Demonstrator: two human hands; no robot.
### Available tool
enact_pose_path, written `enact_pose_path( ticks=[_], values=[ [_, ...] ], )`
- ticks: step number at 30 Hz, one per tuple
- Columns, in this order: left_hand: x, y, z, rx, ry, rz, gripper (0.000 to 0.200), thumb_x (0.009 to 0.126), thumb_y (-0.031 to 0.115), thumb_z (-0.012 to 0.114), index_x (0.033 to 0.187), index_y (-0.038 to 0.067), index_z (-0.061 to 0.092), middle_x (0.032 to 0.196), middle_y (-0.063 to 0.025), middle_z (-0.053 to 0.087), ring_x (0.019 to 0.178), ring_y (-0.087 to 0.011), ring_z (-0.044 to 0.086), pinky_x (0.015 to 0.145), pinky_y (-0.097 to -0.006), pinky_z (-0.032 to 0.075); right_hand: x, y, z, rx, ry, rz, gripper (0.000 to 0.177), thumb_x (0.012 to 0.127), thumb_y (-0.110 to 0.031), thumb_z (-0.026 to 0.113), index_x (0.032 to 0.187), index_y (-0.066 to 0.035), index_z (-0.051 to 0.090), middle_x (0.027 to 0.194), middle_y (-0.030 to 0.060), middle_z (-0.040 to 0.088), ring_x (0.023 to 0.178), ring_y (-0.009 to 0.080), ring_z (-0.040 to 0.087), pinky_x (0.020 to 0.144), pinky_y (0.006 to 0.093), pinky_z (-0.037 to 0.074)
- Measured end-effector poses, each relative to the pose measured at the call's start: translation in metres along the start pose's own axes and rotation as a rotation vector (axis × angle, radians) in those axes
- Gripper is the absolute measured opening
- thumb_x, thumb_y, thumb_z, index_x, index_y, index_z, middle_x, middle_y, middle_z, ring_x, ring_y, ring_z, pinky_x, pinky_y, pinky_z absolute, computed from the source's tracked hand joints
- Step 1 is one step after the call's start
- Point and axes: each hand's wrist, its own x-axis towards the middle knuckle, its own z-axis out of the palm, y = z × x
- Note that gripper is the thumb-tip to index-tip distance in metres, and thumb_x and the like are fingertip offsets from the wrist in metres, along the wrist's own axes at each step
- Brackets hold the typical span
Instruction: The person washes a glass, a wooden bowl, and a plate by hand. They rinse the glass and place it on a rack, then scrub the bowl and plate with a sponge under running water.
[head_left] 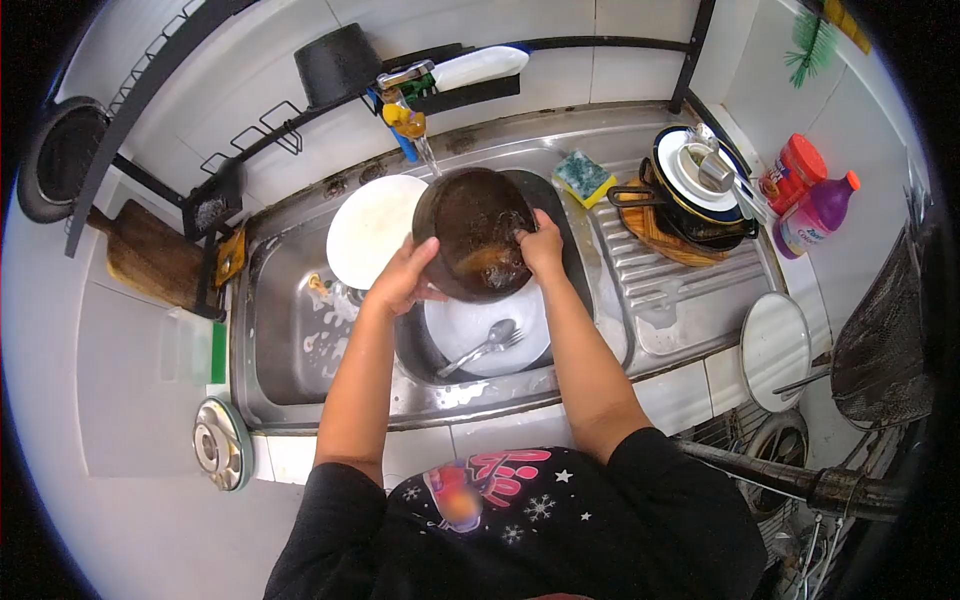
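A dark round pan [470, 225] is tilted over the steel sink [290, 330] under running water from the tap [405, 110]. My left hand [400, 280] grips the pan's lower left rim. My right hand [542, 245] presses inside the pan on its right side; whether it holds a scrubber I cannot tell. Below the pan lies a white plate [465, 335] with a spoon and fork [490, 345] on it. Another white plate [370, 230] leans at the sink's back left.
A yellow-green sponge [585, 175] lies behind the basin. Stacked pans and a plate [695, 190] sit on the drainboard at right, beside a red jar [792, 170] and a purple bottle [815, 215]. A wooden board [150, 255] rests on the left counter, a lid [222, 445] near its front.
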Motion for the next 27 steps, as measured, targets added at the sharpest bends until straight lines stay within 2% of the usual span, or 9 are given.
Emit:
enact_pose_path(
  ticks=[3,5,11,14,18,22,25,26,27],
  values=[
    [0.002,0.015,-0.011,0.121,-0.059,0.055,0.083,0.079,0.043,0.064,0.137,0.003,0.02,0.121,-0.0165,0.049,0.096,-0.0249,0.059,0.063,-0.0379,0.056,-0.007,-0.019,-0.008,-0.127,-0.095,-0.028,0.039,0.072,-0.008,0.062,0.111,-0.007,0.057,0.103,0.0185,0.062,0.1,0.0348,0.058,0.085,0.037,0.044],
    [0.003,0.016,0.005,0.055,0.107,0.174,0.068,0.08,0.035,0.065,0.13,-0.001,0.035,0.114,-0.0146,0.055,0.094,-0.021,0.058,0.073,-0.0326,0.051,-0.006,-0.019,-0.006,-0.209,-0.146,-0.04,0.042,0.071,-0.007,0.061,0.113,-0.006,0.056,0.105,0.0201,0.061,0.102,0.0357,0.056,0.087,0.0368,0.043],
    [0.01,0.015,0.006,0.099,0.359,0.301,0.055,0.079,0.025,0.066,0.121,-0.005,0.046,0.107,-0.0133,0.058,0.093,-0.0203,0.057,0.084,-0.0286,0.044,-0.005,-0.004,0.009,0.087,-0.191,-0.252,0.049,0.069,-0.004,0.054,0.118,-0.004,0.053,0.11,0.0235,0.057,0.107,0.0344,0.054,0.091,0.035,0.041],
    [0.006,0.011,0.006,0.238,0.427,0.344,0.063,0.076,0.028,0.068,0.123,-0.005,0.043,0.106,-0.0149,0.059,0.093,-0.0216,0.057,0.083,-0.0298,0.045,0.001,0.007,0.02,0.022,-0.173,-0.209,0.044,0.072,-0.003,0.055,0.116,-0.003,0.055,0.102,0.0183,0.063,0.097,0.0235,0.06,0.087,0.032,0.043],
    [-0.001,0.008,0.009,0.254,0.516,0.33,0.071,0.074,0.03,0.069,0.127,-0.005,0.038,0.107,-0.0186,0.058,0.095,-0.0232,0.057,0.083,-0.0303,0.045,0.015,-0.024,0.021,-0.21,-0.208,-0.133,0.029,0.076,-0.016,0.065,0.1,-0.002,0.063,0.08,0.0154,0.066,0.078,0.0274,0.064,0.076,0.0364,0.047],
    [0.007,0.003,-0.004,0.147,0.564,0.359,0.073,0.073,0.028,0.069,0.129,-0.005,0.036,0.11,-0.0195,0.056,0.096,-0.0237,0.056,0.083,-0.0305,0.045,0.011,-0.056,0.03,-0.481,-0.01,-0.388,0.018,0.077,-0.015,0.063,0.084,0.0,0.059,0.084,0.0206,0.062,0.083,0.0379,0.059,0.073,0.0429,0.047],
    [0.006,0.01,-0.006,0.136,0.58,0.355,0.073,0.072,0.026,0.068,0.13,-0.005,0.035,0.112,-0.0193,0.055,0.097,-0.0234,0.056,0.082,-0.0302,0.045,0.006,-0.07,0.036,-0.483,-0.018,-1.141,0.009,0.072,-0.008,0.061,0.078,-0.004,0.056,0.088,0.0169,0.058,0.089,0.0347,0.055,0.077,0.0402,0.046],
    [0.004,0.012,-0.004,0.135,0.567,0.341,0.073,0.072,0.025,0.067,0.13,-0.005,0.035,0.112,-0.0191,0.055,0.097,-0.0233,0.056,0.082,-0.0301,0.045,0.006,-0.067,0.04,-0.425,-0.245,-1.278,0.01,0.069,-0.007,0.057,0.08,-0.005,0.056,0.09,0.0125,0.054,0.091,0.0305,0.051,0.08,0.0382,0.045],
    [0.002,0.014,-0.001,0.136,0.552,0.327,0.072,0.072,0.024,0.067,0.13,-0.005,0.035,0.112,-0.0189,0.055,0.097,-0.0233,0.056,0.082,-0.03,0.045,0.008,-0.063,0.048,-0.481,-0.188,-1.333,0.011,0.07,-0.007,0.056,0.081,-0.004,0.056,0.089,0.012,0.053,0.089,0.03,0.052,0.08,0.038,0.045]
  ],
)
